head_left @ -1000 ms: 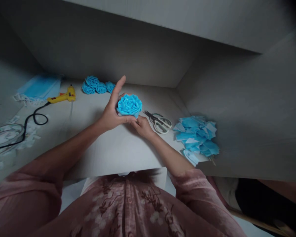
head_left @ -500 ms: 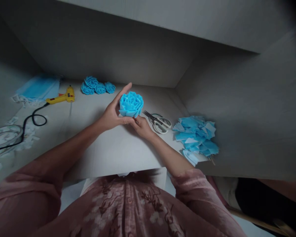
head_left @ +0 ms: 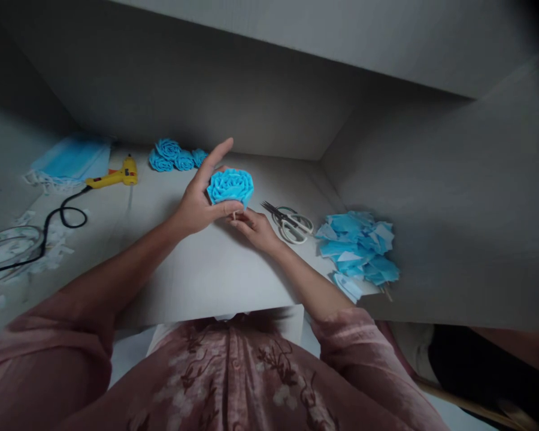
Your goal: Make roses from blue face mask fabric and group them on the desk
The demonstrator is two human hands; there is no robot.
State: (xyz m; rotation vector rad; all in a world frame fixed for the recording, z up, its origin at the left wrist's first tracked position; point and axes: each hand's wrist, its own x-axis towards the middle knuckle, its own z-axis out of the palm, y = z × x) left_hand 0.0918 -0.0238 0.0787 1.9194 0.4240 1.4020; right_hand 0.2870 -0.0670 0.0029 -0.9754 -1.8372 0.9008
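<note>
Both arms reaching forward and inward from short pink sleeves, left hand (head_left: 200, 200) cupped with thumb across the near side and index finger stretched up and away, right hand (head_left: 254, 228) lower and close beside it, fingers curled and pinched together, forearms angled toward each other

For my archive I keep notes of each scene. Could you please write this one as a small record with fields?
Left hand: around the large blue flower, index finger raised
Right hand: below the flower, fingers at its thin stem
Far side of table: smaller blue flowers, grouped
Left side: yellow glue gun with black cord; blue sheets
Right side: scissors; heap of blue pieces
</note>
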